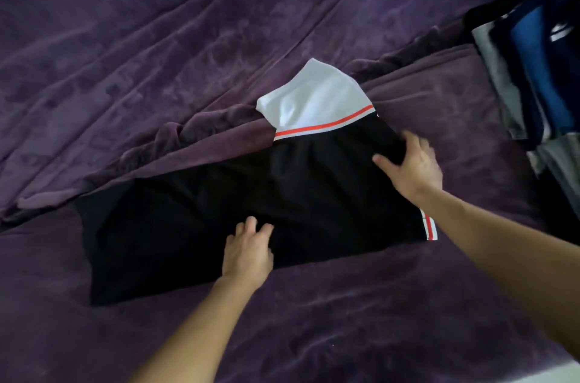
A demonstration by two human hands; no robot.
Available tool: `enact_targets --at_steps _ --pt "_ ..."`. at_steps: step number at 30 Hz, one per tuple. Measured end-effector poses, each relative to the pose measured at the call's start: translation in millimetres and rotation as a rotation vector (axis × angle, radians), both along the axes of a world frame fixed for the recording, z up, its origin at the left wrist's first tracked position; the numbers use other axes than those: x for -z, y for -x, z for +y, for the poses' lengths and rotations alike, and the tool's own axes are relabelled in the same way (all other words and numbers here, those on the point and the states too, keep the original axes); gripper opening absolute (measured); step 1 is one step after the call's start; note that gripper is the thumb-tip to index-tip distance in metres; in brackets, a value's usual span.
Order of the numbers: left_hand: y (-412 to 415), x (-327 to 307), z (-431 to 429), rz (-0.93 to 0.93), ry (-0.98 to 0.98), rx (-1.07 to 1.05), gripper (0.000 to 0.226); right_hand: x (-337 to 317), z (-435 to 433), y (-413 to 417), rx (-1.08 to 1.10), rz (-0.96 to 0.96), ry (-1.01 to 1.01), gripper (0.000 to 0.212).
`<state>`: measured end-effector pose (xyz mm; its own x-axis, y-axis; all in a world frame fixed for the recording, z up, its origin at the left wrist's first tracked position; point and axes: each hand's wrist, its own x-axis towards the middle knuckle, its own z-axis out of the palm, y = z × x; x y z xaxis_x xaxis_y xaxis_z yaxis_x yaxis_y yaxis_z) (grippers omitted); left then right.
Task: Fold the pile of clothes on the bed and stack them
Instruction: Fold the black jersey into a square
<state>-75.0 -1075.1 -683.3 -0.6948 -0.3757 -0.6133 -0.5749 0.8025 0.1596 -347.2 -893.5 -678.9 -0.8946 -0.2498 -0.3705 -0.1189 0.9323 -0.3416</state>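
Observation:
A black garment (201,219) with a white panel and an orange stripe at its far end lies spread across the purple bed (157,37). My left hand (248,252) rests flat on its near middle, fingers straight. My right hand (411,163) presses on the black cloth just below the stripe, fingers spread, thumb out to the left. A second orange and white striped edge shows by my right forearm.
A stack of folded clothes (533,68) in blue, navy, white and grey sits at the right edge of the bed, blurred. The purple cover is rucked into a ridge behind the garment.

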Motion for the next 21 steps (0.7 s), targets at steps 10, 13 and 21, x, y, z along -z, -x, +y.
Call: enact_targets --at_steps 10,13,21 --pt "-9.3 6.0 25.1 -0.141 -0.049 0.111 0.076 -1.9 32.6 -5.4 -0.107 0.061 -0.198 0.046" --pt "-10.4 1.7 18.1 -0.099 -0.103 0.061 0.064 -11.5 -36.1 37.6 -0.135 0.12 0.056 0.063" --pt "-13.6 7.2 7.8 0.018 -0.122 -0.107 0.05 4.1 -157.3 97.3 0.039 -0.362 0.228 0.049"
